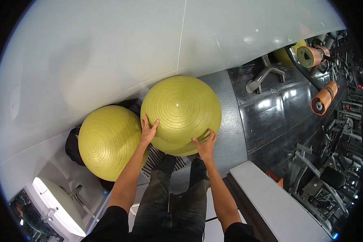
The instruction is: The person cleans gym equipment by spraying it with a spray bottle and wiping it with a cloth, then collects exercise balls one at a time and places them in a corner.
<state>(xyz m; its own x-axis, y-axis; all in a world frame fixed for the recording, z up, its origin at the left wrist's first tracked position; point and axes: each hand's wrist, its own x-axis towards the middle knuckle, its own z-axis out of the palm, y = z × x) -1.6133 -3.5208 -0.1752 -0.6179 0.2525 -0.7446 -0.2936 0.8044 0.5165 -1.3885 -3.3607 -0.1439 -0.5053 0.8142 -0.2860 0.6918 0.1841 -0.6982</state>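
A large yellow-green exercise ball (179,97), ringed with ridges and with a small white plug, is against the pale wall in front of me. My left hand (149,131) grips its left side, thumb and fingers spread over the surface. On the near right side, my right hand (206,146) rests against it with fingers apart, so the ball is held between both hands. The ball's underside is hidden. A second yellow-green exercise ball (105,141) sits just left of it, beside my left forearm.
A striped mat (152,160) lies by my feet. At lower left is a white washbasin (56,205) with a tap. A white-topped counter (266,197) runs along the right. Farther right are a bench frame with orange foam rollers (322,101) and gym machines (322,177).
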